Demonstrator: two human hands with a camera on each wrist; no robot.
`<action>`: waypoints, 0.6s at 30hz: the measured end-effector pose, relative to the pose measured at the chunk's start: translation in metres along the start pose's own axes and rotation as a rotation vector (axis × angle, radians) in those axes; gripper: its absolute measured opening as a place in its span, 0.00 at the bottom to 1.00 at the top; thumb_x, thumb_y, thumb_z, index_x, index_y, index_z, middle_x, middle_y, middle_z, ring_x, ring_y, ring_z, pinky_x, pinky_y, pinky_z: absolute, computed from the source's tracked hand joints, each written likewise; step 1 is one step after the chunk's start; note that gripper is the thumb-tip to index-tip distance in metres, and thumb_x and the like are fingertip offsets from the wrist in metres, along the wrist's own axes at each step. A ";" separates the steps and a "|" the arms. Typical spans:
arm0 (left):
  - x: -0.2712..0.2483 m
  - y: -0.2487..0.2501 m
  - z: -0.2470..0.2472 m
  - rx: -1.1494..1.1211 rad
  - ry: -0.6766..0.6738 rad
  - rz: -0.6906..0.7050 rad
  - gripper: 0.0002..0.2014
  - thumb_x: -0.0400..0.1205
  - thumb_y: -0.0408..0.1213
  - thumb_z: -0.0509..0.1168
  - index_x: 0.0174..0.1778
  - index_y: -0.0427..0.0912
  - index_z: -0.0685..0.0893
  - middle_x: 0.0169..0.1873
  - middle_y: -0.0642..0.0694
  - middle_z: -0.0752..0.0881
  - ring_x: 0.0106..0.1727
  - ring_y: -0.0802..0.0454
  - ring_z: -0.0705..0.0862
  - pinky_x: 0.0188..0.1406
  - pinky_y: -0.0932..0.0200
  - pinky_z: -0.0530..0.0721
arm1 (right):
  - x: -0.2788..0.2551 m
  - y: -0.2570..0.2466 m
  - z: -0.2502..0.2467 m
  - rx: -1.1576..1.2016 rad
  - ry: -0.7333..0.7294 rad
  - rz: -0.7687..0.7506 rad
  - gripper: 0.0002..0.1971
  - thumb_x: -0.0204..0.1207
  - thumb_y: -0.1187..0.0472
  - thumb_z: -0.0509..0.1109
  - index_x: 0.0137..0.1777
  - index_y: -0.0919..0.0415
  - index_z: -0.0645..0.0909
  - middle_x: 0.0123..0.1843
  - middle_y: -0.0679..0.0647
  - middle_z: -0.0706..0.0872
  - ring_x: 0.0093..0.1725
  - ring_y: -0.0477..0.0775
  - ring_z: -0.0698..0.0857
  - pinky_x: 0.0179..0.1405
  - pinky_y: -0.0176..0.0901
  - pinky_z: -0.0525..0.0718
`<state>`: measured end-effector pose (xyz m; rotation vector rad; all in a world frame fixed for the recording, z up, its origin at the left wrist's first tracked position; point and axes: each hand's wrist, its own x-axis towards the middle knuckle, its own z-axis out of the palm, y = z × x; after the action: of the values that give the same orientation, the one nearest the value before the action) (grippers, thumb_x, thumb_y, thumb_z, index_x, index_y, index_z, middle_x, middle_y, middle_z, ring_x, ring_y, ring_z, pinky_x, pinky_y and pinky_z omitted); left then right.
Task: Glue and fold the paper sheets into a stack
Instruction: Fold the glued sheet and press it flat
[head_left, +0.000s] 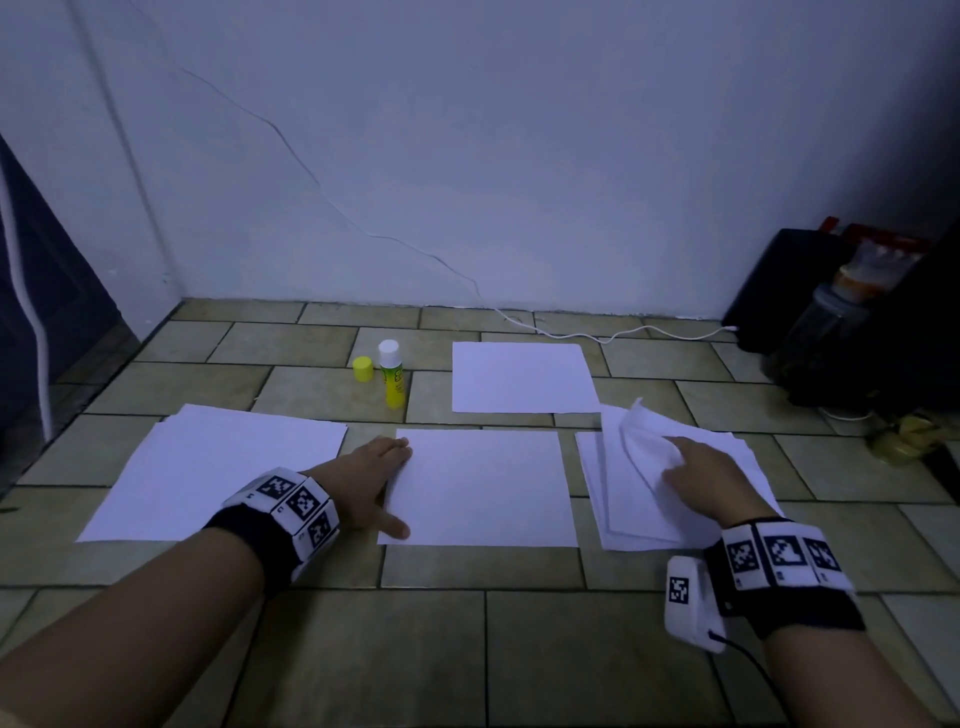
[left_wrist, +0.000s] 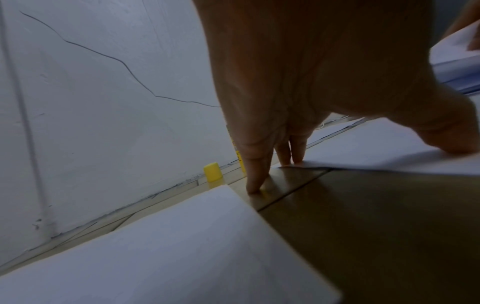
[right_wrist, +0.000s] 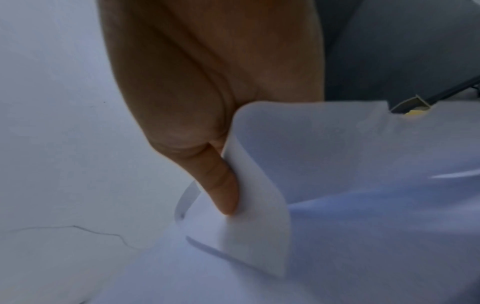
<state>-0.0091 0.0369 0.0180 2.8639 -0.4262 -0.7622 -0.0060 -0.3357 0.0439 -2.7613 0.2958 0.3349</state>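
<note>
My left hand lies flat, fingers straight, pressing the left edge of the white rectangular paper sheet in the middle of the tan tiled floor. My right hand pinches the curled top sheet off the white paper stack on the right. Yellow glue stick stands upright w/ its yellow cap just beside, behind the sheets.

right hand | pinches curled sheet | above paper pile
</note>
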 end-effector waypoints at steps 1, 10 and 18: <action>0.001 0.002 -0.001 0.010 0.006 -0.004 0.55 0.72 0.58 0.74 0.85 0.40 0.47 0.84 0.48 0.47 0.83 0.48 0.55 0.82 0.53 0.59 | 0.001 0.002 0.000 0.016 0.022 -0.004 0.23 0.80 0.71 0.55 0.74 0.57 0.73 0.69 0.60 0.81 0.65 0.61 0.78 0.52 0.40 0.69; 0.010 0.012 -0.010 0.123 0.038 -0.064 0.53 0.63 0.58 0.80 0.78 0.40 0.61 0.77 0.45 0.52 0.77 0.45 0.63 0.73 0.47 0.74 | 0.001 0.004 0.007 0.030 -0.060 0.032 0.24 0.79 0.69 0.57 0.75 0.58 0.72 0.71 0.59 0.79 0.67 0.60 0.77 0.58 0.41 0.71; 0.010 0.006 -0.013 0.191 0.046 -0.055 0.46 0.69 0.57 0.76 0.80 0.52 0.61 0.79 0.49 0.61 0.78 0.47 0.63 0.72 0.47 0.73 | 0.000 0.002 0.011 -0.013 -0.123 0.042 0.23 0.81 0.68 0.58 0.77 0.59 0.70 0.76 0.57 0.75 0.73 0.59 0.73 0.67 0.40 0.69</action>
<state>0.0047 0.0291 0.0259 3.0754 -0.4382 -0.6980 -0.0088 -0.3335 0.0330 -2.7363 0.3212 0.5171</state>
